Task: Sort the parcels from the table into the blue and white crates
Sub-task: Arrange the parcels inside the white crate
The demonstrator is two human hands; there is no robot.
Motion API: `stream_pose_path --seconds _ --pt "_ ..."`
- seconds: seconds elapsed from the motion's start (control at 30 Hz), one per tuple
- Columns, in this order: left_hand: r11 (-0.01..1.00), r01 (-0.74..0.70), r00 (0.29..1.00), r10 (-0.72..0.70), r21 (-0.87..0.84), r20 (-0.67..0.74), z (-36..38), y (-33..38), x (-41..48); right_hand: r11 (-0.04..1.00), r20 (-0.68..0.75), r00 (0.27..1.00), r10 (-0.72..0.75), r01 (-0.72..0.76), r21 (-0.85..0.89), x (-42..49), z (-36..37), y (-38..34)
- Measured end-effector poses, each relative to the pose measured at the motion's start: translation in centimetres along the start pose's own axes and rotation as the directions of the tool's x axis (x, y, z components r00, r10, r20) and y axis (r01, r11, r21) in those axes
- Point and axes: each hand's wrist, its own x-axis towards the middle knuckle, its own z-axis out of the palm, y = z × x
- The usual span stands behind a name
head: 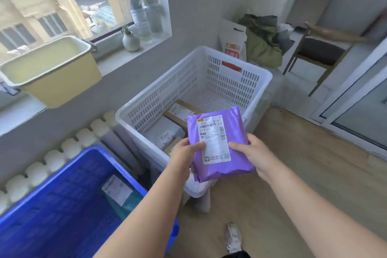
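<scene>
Purple parcel (219, 144) is hanging in the air between my 2 hands, label side up, and I am holding it right over the near corner of the white crate (259, 81). My left hand (184, 155) is pinching its left edge, thumb lying on the white label (213, 140) and fingers tucked out of sight underneath. My right hand (251, 155) is gripping the right edge the same way, thumb on top of the purple wrapping. The parcel's long axis is running away from me, so the far end is reaching over the crate's open inside while the near end is hanging over the near rim. Inside the crate, a brown box (180, 111) and a grey bag (165, 132) are lying along the near-left side, just ahead of my left hand. Down to my left, the blue crate (117, 159) is sitting well apart from the parcel, with my left forearm passing over its right corner and 1 teal parcel (123, 195) lying in it. I am judging that this one is going into the white crate. It is lying straight ahead of both hands, neither clearly nearer, so the coming move is looking like a short push forward and a release from both sides at once. No bench is showing from here.
</scene>
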Motion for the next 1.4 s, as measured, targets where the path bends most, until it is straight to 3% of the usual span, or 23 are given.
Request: stream_pose_path --seconds 0.23,0.4,0.57,0.9,1.2,1.4 --pt "0.991 0.057 0.978 -0.08 -0.121 -0.194 3.7 1.6 5.8 0.983 0.155 0.983 0.094 -0.066 -0.174 12.0 -2.3 -4.8" --pt "0.97 0.123 0.955 -0.174 -0.211 -0.241 4.3 1.9 8.8 0.958 0.234 0.961 0.147 -0.079 -0.276 16.7 -0.9 -6.5" --pt "0.965 0.194 0.935 -0.237 -0.178 -0.265 3.8 2.5 13.0 0.908 0.233 0.95 0.209 -0.1 -0.407 21.4 0.5 -7.0" --pt "0.915 0.376 0.82 -0.403 -0.147 -0.406 5.2 0.0 20.6 0.673 0.219 0.892 0.396 -0.119 -0.73 31.5 2.0 -4.7" --pt "0.802 0.567 0.664 -0.58 -0.188 -0.472 6.9 -3.9 25.6 0.382 0.29 0.707 0.645 0.031 -0.924 39.1 3.8 -0.2" --pt "0.767 0.608 0.637 -0.626 -0.207 -0.449 7.2 -8.0 28.4 0.242 0.262 0.625 0.735 0.12 -0.963 41.3 4.7 4.0"
